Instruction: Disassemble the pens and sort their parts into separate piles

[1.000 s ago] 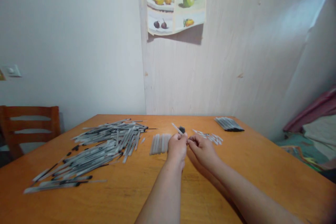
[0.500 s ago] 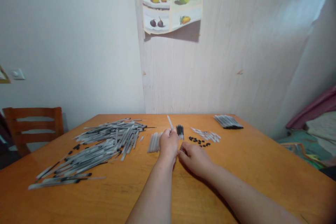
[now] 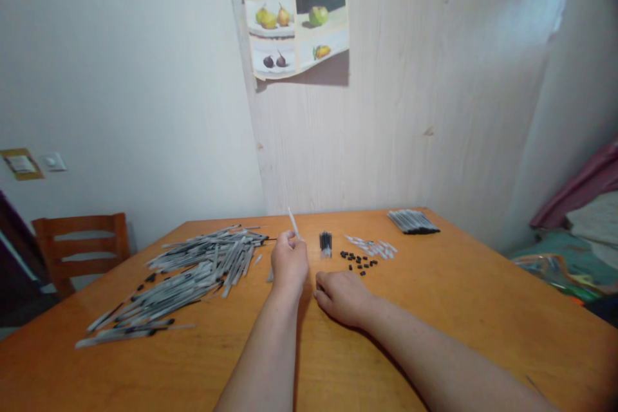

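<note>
My left hand [image 3: 288, 262] is closed round a thin clear pen tube [image 3: 293, 224] that sticks up and away from its fingers. It hovers over the table [image 3: 458, 296], just right of a big heap of grey pen barrels [image 3: 193, 267]. My right hand [image 3: 342, 296] rests on the table beside it with fingers curled under; I cannot make out anything in it. Ahead of the hands lie a small bunch of black refills [image 3: 325, 243], a scatter of tiny black caps [image 3: 360, 261] and some small white parts [image 3: 373, 246].
A neat stack of dark pens [image 3: 412, 221] lies at the table's far right corner. A wooden chair [image 3: 82, 250] stands at the left. The wall behind carries a fruit poster [image 3: 297, 32]. Cloth and bedding [image 3: 579, 219] lie to the right.
The hands have parted: my left hand moved left holding the tube, my right hand dropped to the table. The black caps, earlier hidden behind my right hand, now show. The view swung left.
</note>
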The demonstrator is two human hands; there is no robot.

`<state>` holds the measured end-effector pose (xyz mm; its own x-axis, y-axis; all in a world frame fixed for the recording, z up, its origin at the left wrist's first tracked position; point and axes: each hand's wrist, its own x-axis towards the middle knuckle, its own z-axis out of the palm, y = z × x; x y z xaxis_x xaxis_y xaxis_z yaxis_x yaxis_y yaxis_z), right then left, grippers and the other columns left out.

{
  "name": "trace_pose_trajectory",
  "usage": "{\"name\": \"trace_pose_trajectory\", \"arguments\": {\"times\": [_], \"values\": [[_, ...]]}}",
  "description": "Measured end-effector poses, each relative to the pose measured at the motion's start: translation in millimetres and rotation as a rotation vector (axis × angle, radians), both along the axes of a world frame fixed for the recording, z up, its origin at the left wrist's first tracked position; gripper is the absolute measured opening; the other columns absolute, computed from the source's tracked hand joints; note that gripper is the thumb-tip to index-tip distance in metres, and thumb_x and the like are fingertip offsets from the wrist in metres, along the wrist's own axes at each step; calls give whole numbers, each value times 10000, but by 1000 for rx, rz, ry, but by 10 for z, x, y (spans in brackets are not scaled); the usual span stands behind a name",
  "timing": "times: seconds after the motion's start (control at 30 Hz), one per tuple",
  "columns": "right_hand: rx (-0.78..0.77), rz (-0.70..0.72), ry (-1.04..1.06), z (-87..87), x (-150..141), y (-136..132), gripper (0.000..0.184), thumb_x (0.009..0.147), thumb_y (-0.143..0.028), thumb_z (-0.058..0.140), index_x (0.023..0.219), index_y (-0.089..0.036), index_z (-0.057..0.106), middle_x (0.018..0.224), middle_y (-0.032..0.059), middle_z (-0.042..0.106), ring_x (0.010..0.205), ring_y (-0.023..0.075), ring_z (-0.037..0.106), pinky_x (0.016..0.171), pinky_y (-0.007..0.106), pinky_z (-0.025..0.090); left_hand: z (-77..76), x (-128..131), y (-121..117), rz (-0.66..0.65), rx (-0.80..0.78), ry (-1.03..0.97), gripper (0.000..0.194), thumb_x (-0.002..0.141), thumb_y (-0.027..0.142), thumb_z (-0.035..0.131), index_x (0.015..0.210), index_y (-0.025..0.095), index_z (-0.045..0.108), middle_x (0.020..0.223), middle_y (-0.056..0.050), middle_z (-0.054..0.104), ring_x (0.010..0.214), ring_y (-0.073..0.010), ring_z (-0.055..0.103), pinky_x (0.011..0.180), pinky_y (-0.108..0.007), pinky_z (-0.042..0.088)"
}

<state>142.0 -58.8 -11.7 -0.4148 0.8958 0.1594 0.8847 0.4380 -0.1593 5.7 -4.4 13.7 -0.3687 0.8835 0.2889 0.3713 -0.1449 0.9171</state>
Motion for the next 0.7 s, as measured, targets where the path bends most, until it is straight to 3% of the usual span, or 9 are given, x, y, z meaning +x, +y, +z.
{"name": "trace_pose_trajectory", "arguments": {"times": [0.2, 0.47, 0.7], "values": [[-26, 6, -1, 21, 8, 6, 293, 929, -377, 429, 973, -195, 654, 958, 124, 732, 854, 254, 667, 675, 308, 369, 108, -354, -82, 23, -26, 99, 275, 769, 244, 595, 1026, 156, 639, 875, -66, 714, 727, -166, 648, 618, -233, 444], [-32, 33, 25, -8, 32, 36, 280, 932, -363, 436, 969, -188, 652, 945, 121, 725, 838, 239, 655, 664, 300, 341, -152, -1103, -44, 72, -246, 574, 133, 758, 182, 574, 838, 167, 680, 831, -71, 721, 774, -205, 646, 629, -260, 396], [-40, 27, 44, -23, 35, 42, 249, 929, -363, 464, 950, -194, 646, 916, 101, 719, 796, 214, 632, 644, 289, 307, -238, -1197, -57, 85, -354, 684, 105, 759, 193, 587, 760, 176, 691, 796, -104, 718, 776, -234, 653, 649, -281, 397]]}}
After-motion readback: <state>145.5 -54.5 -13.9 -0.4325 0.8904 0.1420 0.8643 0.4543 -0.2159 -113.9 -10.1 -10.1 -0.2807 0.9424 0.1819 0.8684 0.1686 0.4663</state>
